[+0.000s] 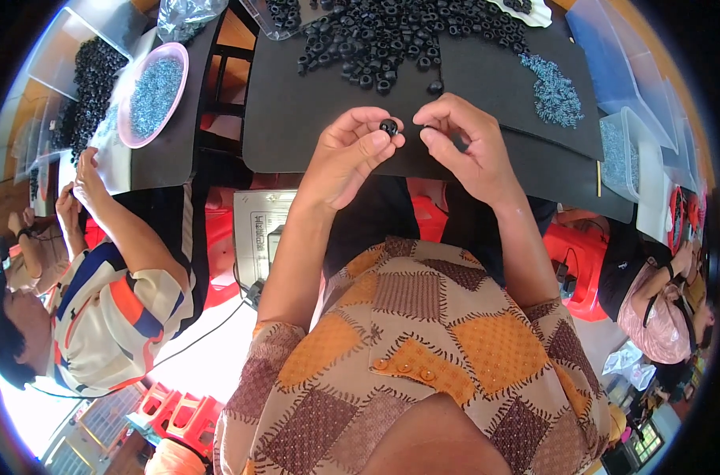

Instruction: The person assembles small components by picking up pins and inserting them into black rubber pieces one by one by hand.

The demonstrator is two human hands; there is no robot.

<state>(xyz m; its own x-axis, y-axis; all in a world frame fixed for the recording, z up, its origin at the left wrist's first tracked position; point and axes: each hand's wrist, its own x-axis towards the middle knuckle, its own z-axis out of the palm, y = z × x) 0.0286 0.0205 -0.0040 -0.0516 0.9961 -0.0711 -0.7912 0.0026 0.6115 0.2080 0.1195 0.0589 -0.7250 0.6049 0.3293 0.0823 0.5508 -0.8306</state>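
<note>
Between the thumb and fingers of my left hand (352, 150) is a small round black part (388, 127), its face showing light marks. Just to its right, my right hand (471, 146) has thumb and index finger bent close together. A tiny dark bit shows at those fingertips, too small to name. Both hands are over the near part of the black table (297, 131). Beyond them spreads a heap of similar black parts (376, 39), with one lone black part (434, 86) near my right hand. A pile of small bluish clear pieces (556, 91) lies farther right.
At the left, a pink-rimmed bowl (125, 131) holds bluish pieces, near a heap of black parts (99, 71). A co-worker (130, 317) sits there, hands at the table. Clear plastic bins (625, 150) stand at the right, beside a red stool (574, 265).
</note>
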